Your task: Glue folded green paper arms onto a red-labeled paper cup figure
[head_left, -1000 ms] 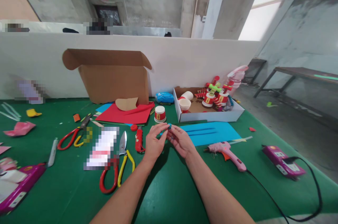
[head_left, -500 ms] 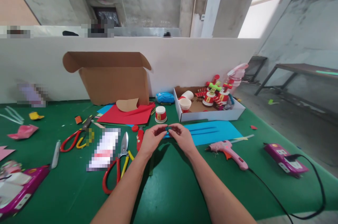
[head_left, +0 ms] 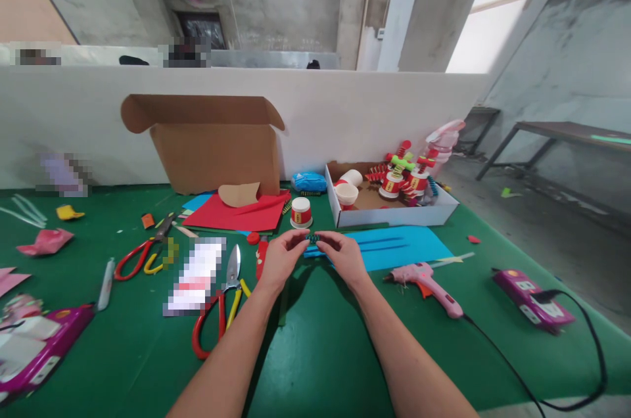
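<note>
My left hand (head_left: 280, 259) and my right hand (head_left: 341, 256) meet above the green table (head_left: 315, 352), both pinching a small folded paper spring (head_left: 312, 238) of dark green and blue strips. The spring is stretched a little between my fingertips. Right behind the hands lies a blue paper sheet (head_left: 394, 247) with cut slits. A small red-and-white paper cup (head_left: 300, 212) stands just beyond my fingers.
A pink glue gun (head_left: 428, 282) with a black cord lies to the right. Red-handled scissors (head_left: 140, 254) and red-and-yellow snips (head_left: 219, 303) lie left of my hands. A white box (head_left: 389, 214) holds cups and paper figures. An open cardboard box (head_left: 211, 142) and red paper (head_left: 236, 214) sit behind.
My hands have drawn closer together and lifted slightly, and the paper piece between them now shows as a short folded spring. Nothing else on the table moved.
</note>
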Demonstrator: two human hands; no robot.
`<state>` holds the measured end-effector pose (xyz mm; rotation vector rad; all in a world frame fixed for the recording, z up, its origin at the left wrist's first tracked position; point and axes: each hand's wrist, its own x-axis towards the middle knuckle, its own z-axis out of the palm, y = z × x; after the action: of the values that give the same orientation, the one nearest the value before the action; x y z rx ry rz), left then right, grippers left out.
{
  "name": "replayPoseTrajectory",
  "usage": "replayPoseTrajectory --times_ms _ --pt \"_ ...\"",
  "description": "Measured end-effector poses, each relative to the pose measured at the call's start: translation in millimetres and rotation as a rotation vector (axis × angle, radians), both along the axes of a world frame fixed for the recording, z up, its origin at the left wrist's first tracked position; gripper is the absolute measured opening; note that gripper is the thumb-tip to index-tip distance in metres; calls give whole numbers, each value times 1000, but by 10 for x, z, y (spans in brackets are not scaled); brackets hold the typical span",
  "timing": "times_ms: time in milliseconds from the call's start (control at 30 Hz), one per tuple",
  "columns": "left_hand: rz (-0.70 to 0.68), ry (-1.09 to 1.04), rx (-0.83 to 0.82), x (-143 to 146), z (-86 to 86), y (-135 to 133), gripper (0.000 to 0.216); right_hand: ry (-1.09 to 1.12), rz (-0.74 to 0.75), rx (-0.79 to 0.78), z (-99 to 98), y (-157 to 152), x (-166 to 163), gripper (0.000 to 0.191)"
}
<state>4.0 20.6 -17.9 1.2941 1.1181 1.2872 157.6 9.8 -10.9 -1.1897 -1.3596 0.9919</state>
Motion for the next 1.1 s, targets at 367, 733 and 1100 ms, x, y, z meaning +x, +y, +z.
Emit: replayPoseTrajectory --times_ms 367,733,1100 --pt "34 48 35 -21 14 14 32 233 11 -81 -22 14 -16 31" --pt "-29 82 190 6 3 -12 25 321 82 -157 -19 0 -5 31" --pt "-67 -67 -44 6 57 -26 37 112 72 11 -41 13 -7 26"
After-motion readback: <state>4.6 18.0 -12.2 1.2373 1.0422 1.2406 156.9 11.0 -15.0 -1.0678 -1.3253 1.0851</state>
